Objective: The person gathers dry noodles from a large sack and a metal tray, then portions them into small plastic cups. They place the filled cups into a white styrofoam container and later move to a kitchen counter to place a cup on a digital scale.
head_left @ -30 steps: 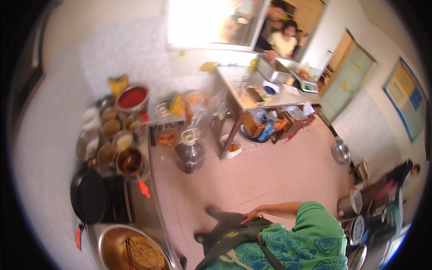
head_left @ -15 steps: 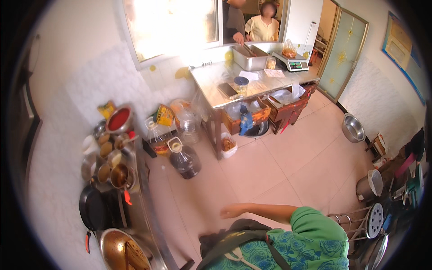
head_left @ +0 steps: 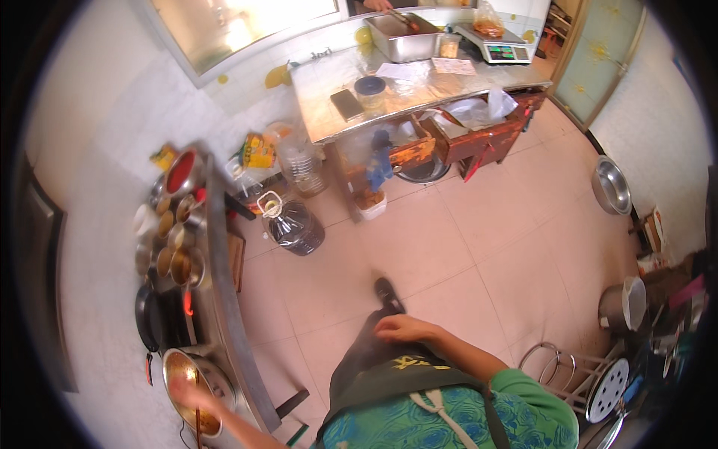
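Observation:
My left hand point(head_left: 190, 395) is over a large metal pan point(head_left: 170, 359) with brown, oily contents at the lower left. A long brown stick or handle point(head_left: 199, 428) lies across this pan, passing by the hand. Motion smears those fingers, so whether they grip the handle is unclear. My right hand point(head_left: 407, 329) hangs in front of my dark apron point(head_left: 366, 396), fingers loosely curled, with nothing visible in it. A black frying pan point(head_left: 149, 318) sits just beyond the large pan.
Several seasoning bowls point(head_left: 179, 236) and a red-filled bowl point(head_left: 182, 173) line the left counter. A dark-liquid jug point(head_left: 298, 228) stands on the floor. Ahead is a table point(head_left: 318, 123) with open drawers, a scale point(head_left: 502, 51) and a steel tub point(head_left: 404, 46). A stool point(head_left: 607, 389) is at right.
My left hand has come into view over the large pan. My right hand has swung slightly right and higher. The view tilts down, and my shoe now shows; the people behind the table are mostly cut off.

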`<action>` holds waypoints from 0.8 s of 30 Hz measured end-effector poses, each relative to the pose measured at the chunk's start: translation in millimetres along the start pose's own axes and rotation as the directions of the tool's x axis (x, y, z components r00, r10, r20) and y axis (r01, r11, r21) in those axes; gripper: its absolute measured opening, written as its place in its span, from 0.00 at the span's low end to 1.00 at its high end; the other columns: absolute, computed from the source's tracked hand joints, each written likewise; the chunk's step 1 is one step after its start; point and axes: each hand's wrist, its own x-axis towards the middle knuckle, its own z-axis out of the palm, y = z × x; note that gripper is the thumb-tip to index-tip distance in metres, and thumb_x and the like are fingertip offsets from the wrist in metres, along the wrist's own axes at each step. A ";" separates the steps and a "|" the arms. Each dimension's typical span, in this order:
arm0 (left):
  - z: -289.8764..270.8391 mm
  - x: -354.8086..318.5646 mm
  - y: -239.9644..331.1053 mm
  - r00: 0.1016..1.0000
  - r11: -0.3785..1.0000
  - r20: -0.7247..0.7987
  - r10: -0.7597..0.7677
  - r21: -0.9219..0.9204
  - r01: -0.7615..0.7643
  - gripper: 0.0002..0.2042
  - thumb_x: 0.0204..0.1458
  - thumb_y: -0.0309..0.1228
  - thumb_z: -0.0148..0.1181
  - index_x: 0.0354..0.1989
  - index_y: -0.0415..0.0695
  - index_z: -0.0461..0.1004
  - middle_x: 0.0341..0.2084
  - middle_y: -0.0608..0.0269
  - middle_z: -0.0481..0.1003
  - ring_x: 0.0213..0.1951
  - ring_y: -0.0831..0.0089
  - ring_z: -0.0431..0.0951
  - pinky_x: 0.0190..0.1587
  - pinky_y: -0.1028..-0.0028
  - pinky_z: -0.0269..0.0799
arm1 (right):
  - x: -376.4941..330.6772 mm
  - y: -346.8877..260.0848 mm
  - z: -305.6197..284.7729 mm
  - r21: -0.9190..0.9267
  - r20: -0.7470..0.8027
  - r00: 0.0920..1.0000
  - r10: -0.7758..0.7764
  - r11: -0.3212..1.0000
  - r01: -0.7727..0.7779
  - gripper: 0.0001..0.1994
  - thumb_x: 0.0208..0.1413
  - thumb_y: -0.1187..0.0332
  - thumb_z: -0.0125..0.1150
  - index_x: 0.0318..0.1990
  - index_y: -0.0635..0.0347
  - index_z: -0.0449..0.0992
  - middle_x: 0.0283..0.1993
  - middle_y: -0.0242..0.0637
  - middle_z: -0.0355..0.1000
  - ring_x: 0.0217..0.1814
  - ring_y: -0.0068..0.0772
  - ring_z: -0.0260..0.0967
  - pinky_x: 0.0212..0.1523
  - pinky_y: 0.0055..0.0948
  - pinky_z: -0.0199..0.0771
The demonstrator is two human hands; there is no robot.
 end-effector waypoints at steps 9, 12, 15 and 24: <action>430.9 -381.9 60.3 0.149 0.858 0.947 -0.284 0.182 0.481 0.27 0.46 0.43 0.65 0.51 0.42 0.65 0.44 0.60 0.69 0.43 0.72 0.69 0.45 0.68 0.65 | -71.4 39.8 -166.7 0.547 -0.479 0.771 0.420 0.830 -0.112 0.14 0.55 0.63 0.57 0.43 0.65 0.71 0.35 0.38 0.73 0.32 0.25 0.71 0.31 0.24 0.72; 513.7 -444.5 120.5 0.141 0.635 0.884 -0.446 0.201 0.746 0.31 0.43 0.48 0.66 0.52 0.45 0.63 0.46 0.63 0.70 0.44 0.71 0.68 0.45 0.59 0.62 | -115.8 40.5 -219.5 0.519 -0.641 0.641 0.421 0.854 -0.041 0.14 0.56 0.64 0.56 0.43 0.66 0.71 0.37 0.40 0.74 0.31 0.26 0.71 0.31 0.22 0.72; 559.1 -475.0 146.3 0.123 0.525 0.813 -0.570 0.245 0.815 0.32 0.41 0.51 0.66 0.52 0.48 0.62 0.44 0.66 0.68 0.42 0.70 0.67 0.43 0.52 0.59 | -152.1 37.9 -264.1 0.546 -0.755 0.461 0.466 0.836 0.049 0.14 0.57 0.65 0.54 0.45 0.67 0.70 0.38 0.42 0.74 0.30 0.26 0.72 0.29 0.22 0.73; 525.2 -459.0 245.7 0.277 0.729 0.947 -0.160 -0.076 0.681 0.14 0.52 0.36 0.58 0.26 0.36 0.72 0.40 0.65 0.63 0.39 0.75 0.65 0.42 0.75 0.62 | -146.3 26.6 -367.9 0.540 -0.785 0.464 0.411 0.821 0.185 0.16 0.54 0.66 0.58 0.46 0.67 0.70 0.37 0.41 0.74 0.30 0.28 0.72 0.28 0.22 0.73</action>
